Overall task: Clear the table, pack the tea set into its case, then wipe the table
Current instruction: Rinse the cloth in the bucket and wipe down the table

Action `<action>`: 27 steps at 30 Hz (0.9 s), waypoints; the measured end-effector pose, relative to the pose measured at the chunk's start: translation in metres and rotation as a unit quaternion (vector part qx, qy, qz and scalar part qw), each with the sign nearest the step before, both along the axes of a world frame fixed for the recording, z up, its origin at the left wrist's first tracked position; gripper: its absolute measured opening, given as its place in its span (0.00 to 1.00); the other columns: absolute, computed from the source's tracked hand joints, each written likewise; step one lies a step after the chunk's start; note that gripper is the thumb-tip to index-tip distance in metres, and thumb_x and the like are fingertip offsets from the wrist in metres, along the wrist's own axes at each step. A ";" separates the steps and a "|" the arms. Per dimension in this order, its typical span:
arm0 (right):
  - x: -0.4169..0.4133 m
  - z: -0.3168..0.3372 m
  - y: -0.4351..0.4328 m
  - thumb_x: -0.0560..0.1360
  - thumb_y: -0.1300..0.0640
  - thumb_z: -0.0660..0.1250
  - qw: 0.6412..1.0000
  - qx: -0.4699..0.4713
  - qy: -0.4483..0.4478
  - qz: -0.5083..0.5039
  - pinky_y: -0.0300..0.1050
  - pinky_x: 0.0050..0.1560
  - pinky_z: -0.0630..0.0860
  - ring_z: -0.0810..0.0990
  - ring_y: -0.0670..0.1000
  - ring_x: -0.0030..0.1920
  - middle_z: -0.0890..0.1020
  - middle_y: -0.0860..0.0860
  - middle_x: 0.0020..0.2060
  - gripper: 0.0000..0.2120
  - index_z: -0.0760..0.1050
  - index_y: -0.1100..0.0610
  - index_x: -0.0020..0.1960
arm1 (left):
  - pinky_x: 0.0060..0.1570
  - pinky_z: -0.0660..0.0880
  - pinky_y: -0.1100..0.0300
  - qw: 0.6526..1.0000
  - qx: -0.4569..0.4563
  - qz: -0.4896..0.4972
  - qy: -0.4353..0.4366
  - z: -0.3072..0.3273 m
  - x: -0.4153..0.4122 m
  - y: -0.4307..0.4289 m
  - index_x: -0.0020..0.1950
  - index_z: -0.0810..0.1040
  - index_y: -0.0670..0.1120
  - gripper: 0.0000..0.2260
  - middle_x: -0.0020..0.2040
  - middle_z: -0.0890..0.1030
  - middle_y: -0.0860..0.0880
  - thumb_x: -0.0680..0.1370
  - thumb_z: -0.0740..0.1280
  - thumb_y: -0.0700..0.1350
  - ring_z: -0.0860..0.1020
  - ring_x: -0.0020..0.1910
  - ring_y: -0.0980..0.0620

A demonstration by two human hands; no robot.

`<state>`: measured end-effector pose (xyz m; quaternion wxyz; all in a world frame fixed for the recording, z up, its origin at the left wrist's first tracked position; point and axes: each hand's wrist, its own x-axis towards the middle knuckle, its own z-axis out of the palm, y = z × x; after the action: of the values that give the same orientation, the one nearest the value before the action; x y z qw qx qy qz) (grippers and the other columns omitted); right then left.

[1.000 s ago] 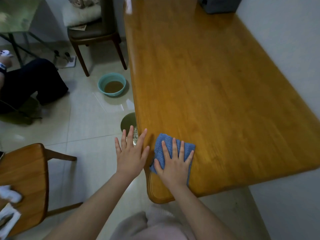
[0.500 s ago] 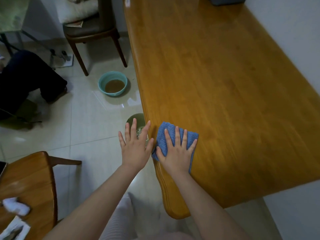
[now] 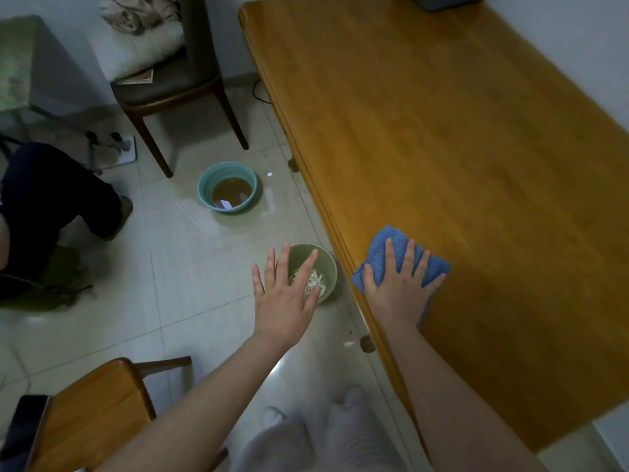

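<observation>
Basin [image 3: 227,187]: on the floor, holding brown liquid, likely poured-off tea.
Left hand [image 3: 284,298]: we hold it flat in the air, fingers spread, gripping nothing, above the green bowl [image 3: 328,267] of scraps, probably ready to catch crumbs.
Right hand [image 3: 400,287]: palm down, fingers straight, pressing the blue cloth [image 3: 376,253] onto the table [image 3: 476,148] near its edge.
Far end: a dark box [image 3: 442,1], perhaps the case; it is mostly cropped.

Forearms [image 3: 204,396] bare all the way to the frame edge. Left grip [image 3: 282,301], right grip [image 3: 398,294]: both bare, fingers slender. Legs in pale grey trousers [image 3: 357,437], soft, loose-looking cloth. Feet in pale footwear [image 3: 272,415], rounded toes; blurred, socks or slippers not told apart.
</observation>
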<state>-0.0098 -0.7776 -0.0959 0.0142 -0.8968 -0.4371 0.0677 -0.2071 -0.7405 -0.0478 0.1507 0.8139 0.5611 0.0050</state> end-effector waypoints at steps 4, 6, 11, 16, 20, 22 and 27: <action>0.003 0.000 0.034 0.79 0.34 0.48 1.000 -0.001 0.004 -0.018 0.72 0.72 0.40 0.44 0.60 0.78 0.49 0.53 0.79 0.31 0.49 0.43 0.79 | 0.72 0.34 0.43 1.000 -0.010 -0.015 0.005 -0.008 -0.001 0.030 0.77 0.46 0.64 0.27 0.80 0.46 0.47 0.77 0.41 0.64 0.42 0.78 0.43; 0.006 0.003 0.054 0.80 0.35 0.47 1.000 -0.001 0.009 -0.014 0.72 0.72 0.41 0.43 0.60 0.78 0.49 0.53 0.79 0.30 0.48 0.43 0.79 | 0.72 0.34 0.43 1.000 -0.012 -0.017 0.005 -0.011 0.004 0.050 0.77 0.46 0.64 0.27 0.80 0.46 0.47 0.78 0.41 0.63 0.41 0.78 0.43; 0.001 0.008 0.119 0.81 0.38 0.43 1.000 0.002 0.018 0.009 0.72 0.72 0.40 0.43 0.60 0.78 0.49 0.52 0.79 0.28 0.48 0.42 0.79 | 0.72 0.34 0.43 1.000 -0.021 -0.011 0.006 -0.007 0.009 0.107 0.77 0.44 0.63 0.29 0.80 0.44 0.46 0.76 0.38 0.63 0.40 0.78 0.43; -0.012 0.008 0.169 0.81 0.38 0.45 1.000 -0.014 0.015 0.019 0.71 0.71 0.38 0.42 0.60 0.78 0.47 0.52 0.79 0.28 0.45 0.42 0.79 | 0.72 0.34 0.43 1.000 -0.024 0.016 0.009 -0.004 0.002 0.159 0.77 0.42 0.63 0.30 0.80 0.42 0.46 0.74 0.35 0.64 0.40 0.78 0.43; -0.024 0.008 0.205 0.81 0.39 0.46 1.000 -0.020 0.018 0.009 0.71 0.72 0.37 0.41 0.59 0.78 0.46 0.51 0.79 0.28 0.45 0.42 0.79 | 0.72 0.34 0.43 0.999 -0.022 0.028 0.002 -0.004 -0.010 0.198 0.77 0.42 0.63 0.28 0.80 0.43 0.46 0.76 0.38 0.63 0.41 0.78 0.43; -0.033 0.008 0.228 0.81 0.39 0.47 1.000 -0.018 0.013 0.003 0.71 0.71 0.37 0.42 0.60 0.78 0.47 0.50 0.80 0.28 0.46 0.42 0.79 | 0.72 0.35 0.44 0.999 -0.022 0.027 0.002 -0.005 -0.019 0.221 0.77 0.41 0.63 0.26 0.80 0.42 0.46 0.80 0.42 0.62 0.40 0.78 0.43; -0.055 0.005 0.288 0.82 0.43 0.51 0.999 0.005 0.009 -0.033 0.69 0.72 0.39 0.47 0.60 0.78 0.52 0.50 0.79 0.26 0.51 0.45 0.79 | 0.74 0.39 0.45 0.999 -0.035 0.000 -0.027 0.004 -0.049 0.298 0.78 0.43 0.61 0.26 0.80 0.41 0.46 0.82 0.49 0.59 0.40 0.78 0.44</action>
<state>-0.0648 -0.4896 -0.0904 0.0247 -0.9099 -0.4075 0.0735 -0.2557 -0.4426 -0.0439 0.1942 0.8076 0.5568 0.0077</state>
